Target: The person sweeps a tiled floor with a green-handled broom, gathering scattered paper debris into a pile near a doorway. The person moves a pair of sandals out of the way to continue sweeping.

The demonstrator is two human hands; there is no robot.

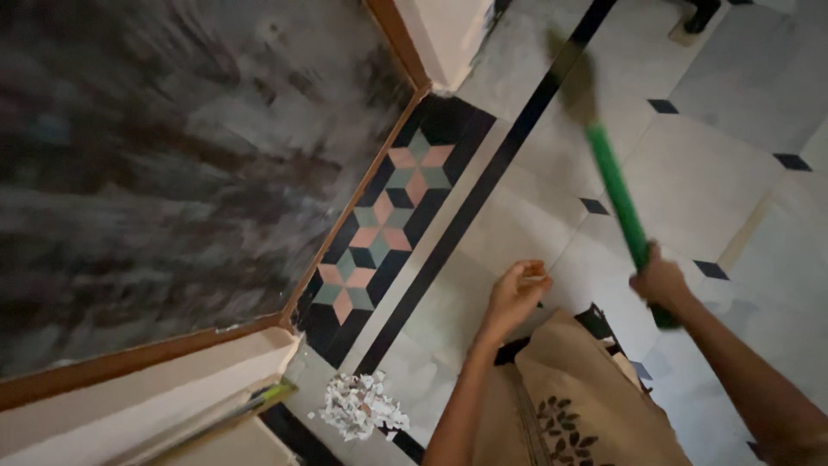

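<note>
Sweeping looks partly done, we judge: our right hand [660, 280] grips the green broom handle [617, 194], bristles out beyond the black floor stripe [483, 185]. Our left hand [515, 292] is loosely curled, empty. White debris pile [358, 406] sits gathered left of that stripe, uncollected.
</note>
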